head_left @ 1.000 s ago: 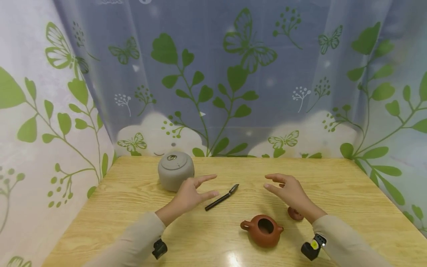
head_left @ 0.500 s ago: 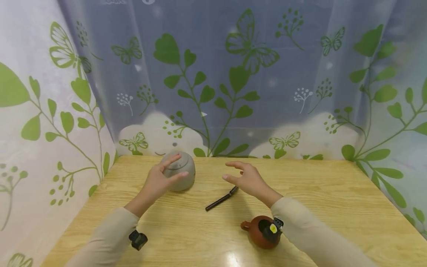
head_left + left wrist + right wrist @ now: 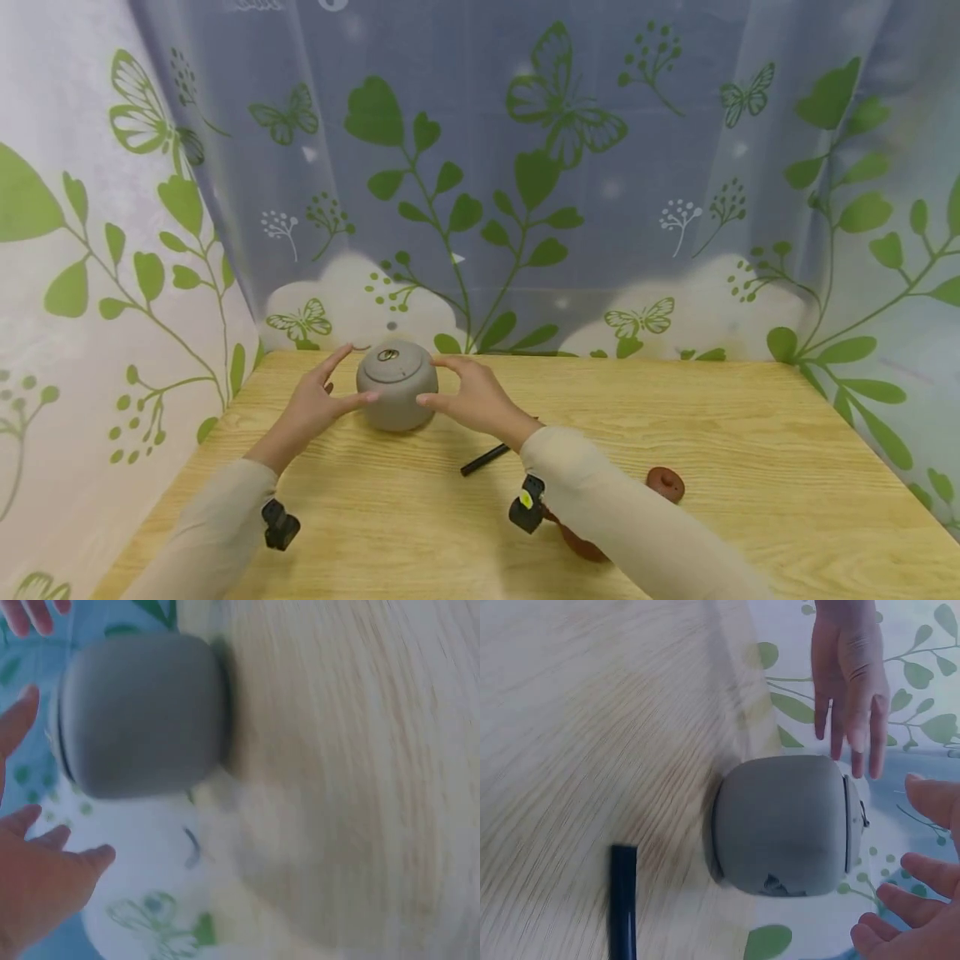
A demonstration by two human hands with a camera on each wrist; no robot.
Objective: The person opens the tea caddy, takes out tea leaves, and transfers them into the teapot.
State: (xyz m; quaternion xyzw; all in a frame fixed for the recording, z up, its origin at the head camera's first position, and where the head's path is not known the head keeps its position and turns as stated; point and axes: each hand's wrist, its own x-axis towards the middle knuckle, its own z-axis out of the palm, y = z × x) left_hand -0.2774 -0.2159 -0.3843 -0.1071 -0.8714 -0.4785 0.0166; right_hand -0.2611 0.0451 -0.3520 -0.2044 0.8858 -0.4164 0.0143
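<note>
Grey jar upright on table, back, left of middle, between left hand and right hand. Both hands: fingers spread, gripping nothing; wrist views show gaps. Jar looks stiff, probably ceramic: likely fairly heavy, breakable, maybe slick. Best hold: both bulging sides, below the lid, possibly loose.

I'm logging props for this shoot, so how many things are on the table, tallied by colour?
Grey: 1 (jar)
Reddish-brown: 2 (pot, mostly hidden; lid)
Black: 1 (slim tool, partly hidden)
Total: 4
</note>
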